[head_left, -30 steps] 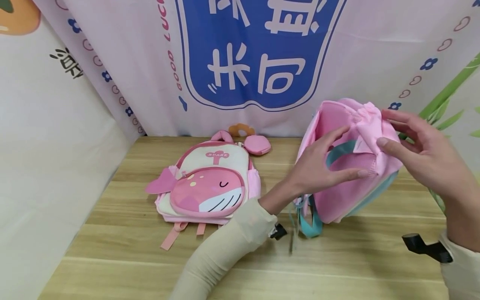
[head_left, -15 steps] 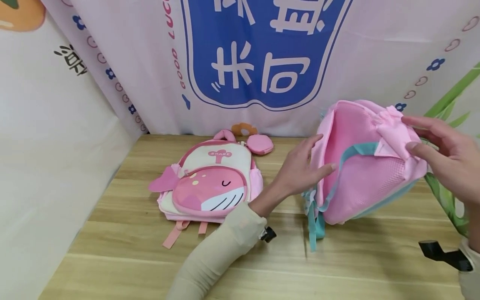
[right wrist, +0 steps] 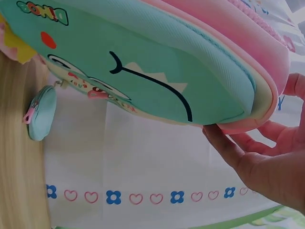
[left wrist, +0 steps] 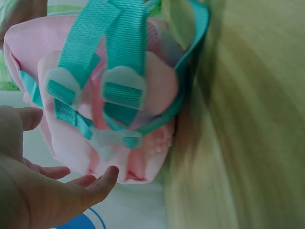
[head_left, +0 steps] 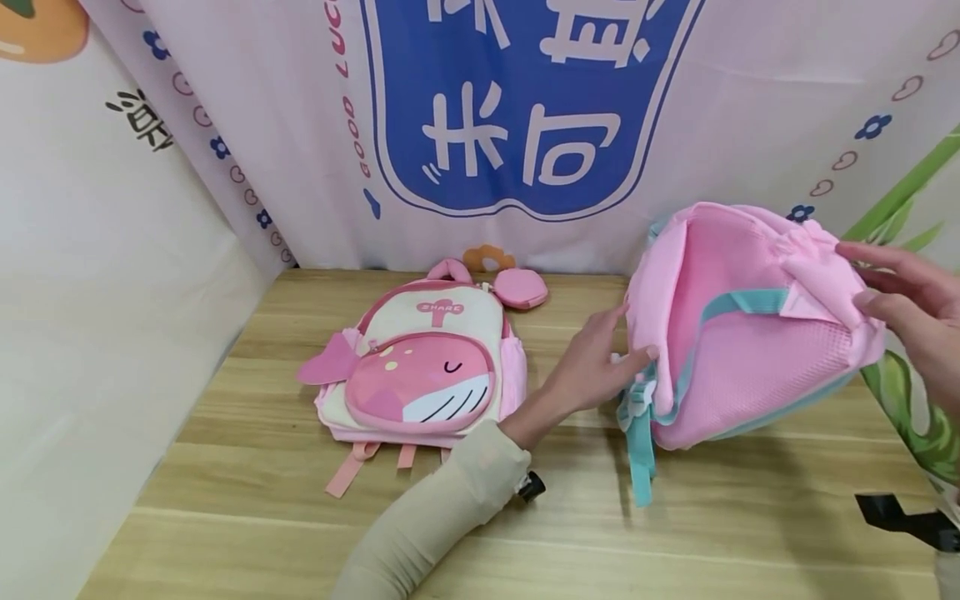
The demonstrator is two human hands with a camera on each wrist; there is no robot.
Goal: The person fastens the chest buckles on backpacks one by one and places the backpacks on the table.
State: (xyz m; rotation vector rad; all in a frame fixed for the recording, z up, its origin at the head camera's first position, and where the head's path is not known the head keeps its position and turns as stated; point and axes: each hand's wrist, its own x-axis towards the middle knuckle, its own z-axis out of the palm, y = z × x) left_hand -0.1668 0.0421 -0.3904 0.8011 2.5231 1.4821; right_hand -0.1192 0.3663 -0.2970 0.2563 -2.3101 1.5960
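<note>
A pink and teal child's backpack [head_left: 765, 367] is tilted on its side at the right of the head view, its pink mesh toward me. Its front, in the right wrist view, bears a teal dinosaur face [right wrist: 157, 62]. My right hand [head_left: 918, 312] holds its right end between thumb and fingers. With fingers spread, my left hand [head_left: 596, 362] is at its left edge. Teal straps [left wrist: 126, 62] with white buckles hang at that end, close to the left fingers [left wrist: 102, 186]. Left of my left hand, a pink whale backpack [head_left: 420, 375] lies face up.
Both bags are on a wooden table [head_left: 247, 500]. A printed cloth [head_left: 292, 125] with a blue panel hangs along its back edge. A pink round pouch [head_left: 521, 287] is attached to the whale backpack. A small teal pouch [right wrist: 43, 114] hangs from the dinosaur backpack.
The dinosaur backpack has shifted right, with my right hand still on its end. My left hand has drawn back from over its opening to its left edge.
</note>
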